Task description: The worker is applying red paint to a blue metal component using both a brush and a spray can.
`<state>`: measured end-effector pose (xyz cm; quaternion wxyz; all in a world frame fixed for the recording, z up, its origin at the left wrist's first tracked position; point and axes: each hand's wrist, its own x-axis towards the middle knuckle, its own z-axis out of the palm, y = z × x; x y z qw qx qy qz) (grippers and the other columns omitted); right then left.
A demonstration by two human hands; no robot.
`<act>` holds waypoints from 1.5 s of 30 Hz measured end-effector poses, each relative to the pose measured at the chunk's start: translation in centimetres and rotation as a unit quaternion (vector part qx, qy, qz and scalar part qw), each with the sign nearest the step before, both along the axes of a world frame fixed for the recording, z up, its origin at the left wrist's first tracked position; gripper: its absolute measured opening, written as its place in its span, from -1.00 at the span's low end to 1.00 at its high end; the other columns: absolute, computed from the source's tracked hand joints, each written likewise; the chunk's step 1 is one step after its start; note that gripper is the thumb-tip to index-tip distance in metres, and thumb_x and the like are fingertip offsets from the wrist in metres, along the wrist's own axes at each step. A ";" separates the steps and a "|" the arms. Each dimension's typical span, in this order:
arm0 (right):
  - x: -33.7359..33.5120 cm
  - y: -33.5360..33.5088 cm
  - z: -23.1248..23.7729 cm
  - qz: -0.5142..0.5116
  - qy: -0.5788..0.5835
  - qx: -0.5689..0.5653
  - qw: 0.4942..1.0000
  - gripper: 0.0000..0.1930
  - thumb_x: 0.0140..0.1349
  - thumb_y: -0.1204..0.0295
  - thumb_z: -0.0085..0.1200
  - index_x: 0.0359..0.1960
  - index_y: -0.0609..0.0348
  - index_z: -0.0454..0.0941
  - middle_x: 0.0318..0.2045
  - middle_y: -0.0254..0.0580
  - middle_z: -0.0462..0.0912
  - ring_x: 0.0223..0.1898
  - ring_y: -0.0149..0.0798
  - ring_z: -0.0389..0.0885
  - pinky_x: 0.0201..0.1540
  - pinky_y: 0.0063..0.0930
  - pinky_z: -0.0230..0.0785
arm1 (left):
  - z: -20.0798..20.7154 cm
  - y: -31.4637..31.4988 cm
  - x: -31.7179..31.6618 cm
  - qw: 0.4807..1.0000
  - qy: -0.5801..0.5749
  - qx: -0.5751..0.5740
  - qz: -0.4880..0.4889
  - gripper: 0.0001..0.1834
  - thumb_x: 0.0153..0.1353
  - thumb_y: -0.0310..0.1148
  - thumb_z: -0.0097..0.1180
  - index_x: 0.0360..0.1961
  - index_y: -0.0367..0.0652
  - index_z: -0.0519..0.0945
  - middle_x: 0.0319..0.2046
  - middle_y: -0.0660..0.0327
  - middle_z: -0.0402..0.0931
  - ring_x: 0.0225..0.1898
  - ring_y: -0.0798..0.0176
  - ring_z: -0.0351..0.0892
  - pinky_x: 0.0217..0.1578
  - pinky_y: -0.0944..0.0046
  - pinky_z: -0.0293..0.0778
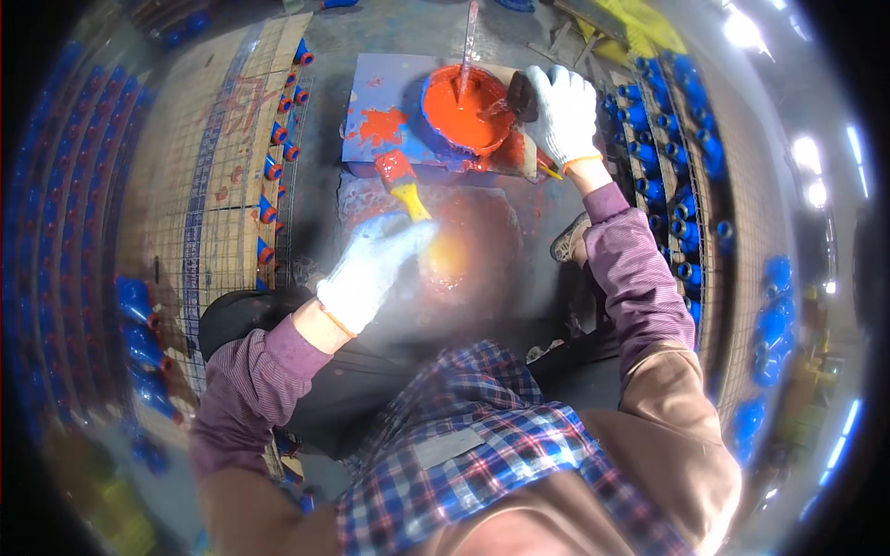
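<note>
My left hand [371,264], in a white glove, is closed around the yellow handle of a paintbrush [405,190]. Its bristles are coated red and point away from me. Ahead of it stands a round tub [429,126] of orange-red paint, with a paint-smeared stick [471,42] leaning up out of it. My right hand [565,111], gloved too, grips a dark, rounded piece [522,98] at the tub's right rim. That piece's kind is unclear, and the fingers hide part of it. Below this hand, a second yellow-handled brush [552,172] is partly visible.
The tub rests on a paint-spattered block [367,83]. Wire-mesh racks with cardboard [222,167] flank me, holding blue parts with red-painted ends [272,167] on the left and blue parts with dark openings [686,230] on the right. A bright glow [447,259] lies on the surface before me.
</note>
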<state>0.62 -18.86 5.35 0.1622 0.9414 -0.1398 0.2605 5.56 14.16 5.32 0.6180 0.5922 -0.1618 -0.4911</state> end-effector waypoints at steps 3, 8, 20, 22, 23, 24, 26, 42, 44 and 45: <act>0.6 -0.4 0.1 0.013 0.037 -0.024 0.999 -0.43 -0.14 0.43 0.20 0.03 -0.01 0.43 -0.18 -0.08 0.45 -0.11 -0.02 0.43 -0.08 -0.15 0.24 | 0.4 -0.1 0.1 1.000 -0.001 -0.003 -0.001 -0.82 0.25 -0.27 0.17 -0.27 -0.15 0.60 -0.61 0.36 0.48 -0.71 0.50 0.40 -0.71 0.47 0.23; 1.0 -0.7 0.1 0.069 0.038 -0.086 0.993 -0.55 0.02 0.45 0.04 0.03 0.01 0.43 -0.17 -0.09 0.46 -0.12 -0.05 0.43 -0.06 -0.17 0.26 | 0.7 -0.3 0.1 1.000 -0.012 -0.009 -0.009 -0.82 0.25 -0.27 0.17 -0.27 -0.16 0.59 -0.61 0.36 0.48 -0.71 0.50 0.40 -0.71 0.47 0.23; -0.7 -0.3 1.0 0.109 0.004 -0.103 0.989 -0.58 0.06 0.43 0.05 0.03 -0.03 0.44 -0.17 -0.15 0.47 -0.08 -0.09 0.47 0.00 -0.19 0.30 | 1.0 -0.8 0.1 0.999 0.047 -0.014 0.006 -0.81 0.26 -0.25 0.18 -0.25 -0.15 0.61 -0.60 0.33 0.50 -0.73 0.47 0.40 -0.72 0.45 0.25; -2.4 -0.4 0.8 0.047 -0.019 -0.008 0.999 -0.47 -0.09 0.38 0.25 0.02 -0.05 0.45 -0.13 -0.12 0.51 -0.06 -0.03 0.49 -0.01 -0.18 0.34 | 1.2 -1.0 0.1 0.998 0.062 -0.021 0.013 -0.81 0.26 -0.25 0.18 -0.25 -0.15 0.61 -0.60 0.33 0.50 -0.73 0.47 0.40 -0.73 0.45 0.24; -3.2 -0.5 0.5 0.004 -0.037 0.014 0.999 -0.44 -0.13 0.38 0.27 0.02 -0.04 0.46 -0.13 -0.12 0.53 -0.07 -0.02 0.50 -0.05 -0.17 0.36 | 1.2 -1.1 0.1 0.998 0.066 -0.013 0.013 -0.81 0.26 -0.25 0.18 -0.25 -0.15 0.61 -0.60 0.33 0.50 -0.73 0.47 0.40 -0.73 0.45 0.24; -4.2 -0.6 0.2 -0.021 -0.073 0.028 0.997 -0.41 -0.17 0.38 0.30 0.02 -0.04 0.46 -0.12 -0.12 0.54 -0.09 -0.01 0.51 -0.08 -0.16 0.38 | 1.2 -1.1 0.1 0.998 0.064 -0.007 0.009 -0.81 0.26 -0.25 0.18 -0.25 -0.15 0.61 -0.60 0.34 0.50 -0.73 0.47 0.40 -0.73 0.45 0.24; -6.9 -0.5 -0.9 -0.111 -0.078 0.081 0.987 -0.35 -0.20 0.30 0.34 0.05 0.02 0.46 -0.13 -0.10 0.54 -0.11 0.03 0.51 -0.12 -0.15 0.42 | 1.1 -1.2 0.0 0.998 0.063 0.001 0.003 -0.80 0.26 -0.25 0.18 -0.24 -0.16 0.61 -0.60 0.34 0.50 -0.73 0.46 0.40 -0.73 0.45 0.23; -15.7 -5.1 -23.7 -0.384 0.079 0.461 0.796 0.05 -0.27 0.00 0.45 0.27 0.21 0.20 0.16 0.12 0.42 0.17 0.11 0.43 0.18 -0.17 0.34 | 1.3 -3.6 -0.7 0.985 0.121 0.120 -0.012 -0.77 0.25 -0.23 0.16 -0.22 -0.18 0.53 -0.53 0.27 0.51 -0.70 0.39 0.40 -0.71 0.41 0.21; -14.9 -5.5 -25.9 -0.385 0.078 0.465 0.793 0.04 -0.28 0.03 0.46 0.27 0.17 0.19 0.16 0.12 0.42 0.18 0.09 0.42 0.19 -0.18 0.34 | 1.4 -4.2 -0.6 0.987 0.116 0.111 -0.028 -0.75 0.26 -0.24 0.15 -0.20 -0.20 0.52 -0.52 0.26 0.51 -0.69 0.39 0.41 -0.70 0.41 0.22; -14.4 -5.6 -26.8 -0.376 0.068 0.472 0.795 0.03 -0.27 0.04 0.46 0.26 0.16 0.19 0.16 0.12 0.42 0.18 0.09 0.42 0.18 -0.18 0.34 | 1.5 -4.4 -0.6 0.985 0.122 0.114 -0.034 -0.74 0.27 -0.24 0.14 -0.19 -0.22 0.52 -0.52 0.25 0.51 -0.67 0.39 0.43 -0.70 0.42 0.23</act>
